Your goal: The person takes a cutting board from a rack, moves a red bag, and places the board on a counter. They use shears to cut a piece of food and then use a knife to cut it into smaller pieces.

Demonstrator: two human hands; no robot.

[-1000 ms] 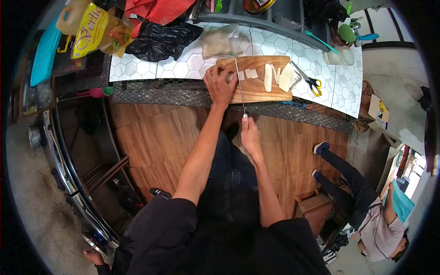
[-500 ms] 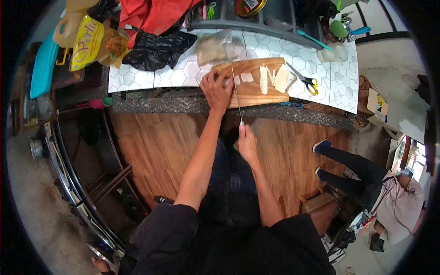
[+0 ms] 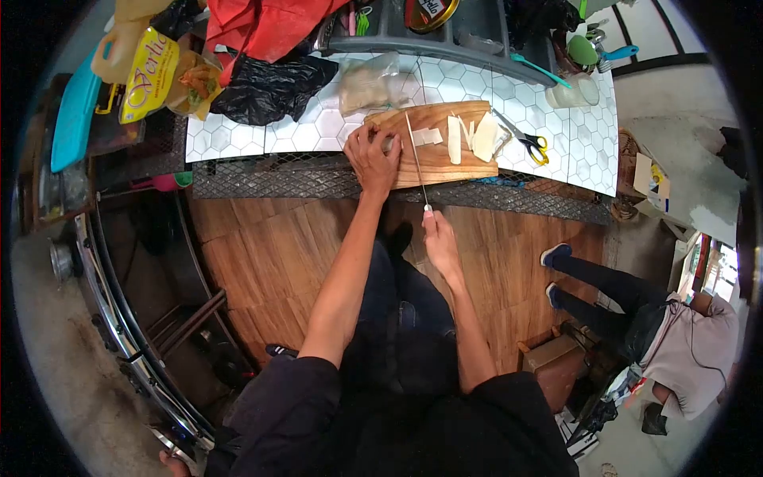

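In the head view, a wooden cutting board (image 3: pixel 445 171) lies on a white hexagon-tiled counter (image 3: pixel 262 131), and everything gathers around it. The left hand (image 3: pixel 373 159) rests on the board's left end, fingers curled down over a pale piece (image 3: pixel 390 143) and pinning it to the wood; most of that piece is hidden under the fingers. The right hand (image 3: pixel 439 238) hangs off the board's near edge, closed tight around the handle of a knife (image 3: pixel 417 159). The thin blade runs across the board from near edge to far edge, just right of the left hand's fingertips. Right of the blade lie two small cut squares (image 3: pixel 427 137), and further right on the board a few pale strips (image 3: pixel 469 137) lie in a loose heap. Off the board's right end are scissors (image 3: pixel 526 143) with yellow and black handles, touching the tiles. Beyond the board's far edge sits a clear plastic bag (image 3: pixel 367 83), with a black bag (image 3: pixel 270 83) to the far left of the board. Well apart from the board, low and to the right, another person (image 3: pixel 675 350) sits on the floor.
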